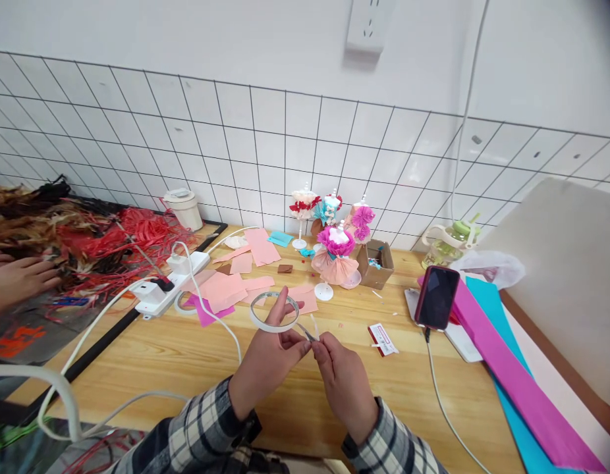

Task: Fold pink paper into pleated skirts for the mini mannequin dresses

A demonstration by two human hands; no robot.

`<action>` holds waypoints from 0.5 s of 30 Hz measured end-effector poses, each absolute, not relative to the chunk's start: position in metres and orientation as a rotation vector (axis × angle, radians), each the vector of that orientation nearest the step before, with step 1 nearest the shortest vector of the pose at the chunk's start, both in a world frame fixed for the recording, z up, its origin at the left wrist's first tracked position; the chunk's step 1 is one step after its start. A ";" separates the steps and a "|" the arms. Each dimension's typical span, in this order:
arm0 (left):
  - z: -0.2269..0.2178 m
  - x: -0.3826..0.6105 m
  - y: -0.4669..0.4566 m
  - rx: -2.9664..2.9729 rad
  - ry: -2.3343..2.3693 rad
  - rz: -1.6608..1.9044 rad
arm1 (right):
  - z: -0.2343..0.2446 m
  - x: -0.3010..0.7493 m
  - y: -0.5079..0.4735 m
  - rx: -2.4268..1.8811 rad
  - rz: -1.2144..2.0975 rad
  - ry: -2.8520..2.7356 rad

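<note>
White ring-shaped roll of tape (265, 328), looped around raised finger of left hand (268, 359), so farther from right hand (345, 378). From right fingertips: ahead and leftward. Both hands pinched closed, nearly meeting, at thin greyish strip (306, 333), long axis slanting rightward from roll.

we find the scene bright and evenly lit; the soft shadow under the wall socket (365, 26) points to light from above. pale glare washes the wall tiles (414, 172), and we see gentle shade on the tabletop (398, 411) around the left hand (270, 352) and right hand (343, 375). the wide lens makes tile lines splay, and the upper right corner darkens. small print is too small for us to read.
</note>
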State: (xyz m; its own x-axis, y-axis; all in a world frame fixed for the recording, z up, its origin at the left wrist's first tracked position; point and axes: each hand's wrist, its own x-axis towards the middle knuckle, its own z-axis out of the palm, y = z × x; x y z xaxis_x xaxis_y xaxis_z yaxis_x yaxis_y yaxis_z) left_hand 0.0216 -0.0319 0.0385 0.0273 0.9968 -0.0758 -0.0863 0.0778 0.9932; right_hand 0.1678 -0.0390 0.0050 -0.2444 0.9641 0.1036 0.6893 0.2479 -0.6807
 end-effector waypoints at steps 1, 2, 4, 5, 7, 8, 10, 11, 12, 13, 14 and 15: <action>0.037 0.021 -0.032 1.102 1.162 1.166 | 0.006 0.169 -0.038 -1.506 0.718 -2.024; 0.036 0.020 -0.031 1.101 1.160 1.156 | 0.008 0.170 -0.038 -1.501 0.741 -2.039; 0.034 0.019 -0.031 1.090 1.150 1.128 | 0.013 0.175 -0.036 -1.470 0.793 -2.074; 0.033 0.019 -0.031 1.080 1.141 1.109 | 0.015 0.178 -0.036 -1.455 0.811 -2.093; 0.033 0.017 -0.031 1.053 1.123 1.065 | 0.020 0.187 -0.033 -1.477 0.793 -2.118; 0.032 0.017 -0.031 1.040 1.121 1.046 | 0.021 0.192 -0.032 -1.520 0.760 -2.128; 0.032 0.016 -0.030 1.031 1.136 1.029 | 0.022 0.204 -0.029 -1.623 0.691 -2.172; 0.032 0.016 -0.030 1.038 1.151 1.032 | 0.021 0.211 -0.027 -1.676 0.653 -2.195; 0.032 0.017 -0.029 1.051 1.169 1.041 | 0.021 0.217 -0.026 -1.739 0.600 -2.199; 0.031 0.017 -0.029 1.065 1.184 1.052 | 0.021 0.222 -0.025 -1.808 0.524 -2.163; 0.031 0.018 -0.029 1.078 1.196 1.064 | 0.021 0.225 -0.024 -1.861 0.422 -2.086; 0.031 0.019 -0.029 1.089 1.202 1.071 | 0.021 0.227 -0.024 -1.872 0.315 -1.988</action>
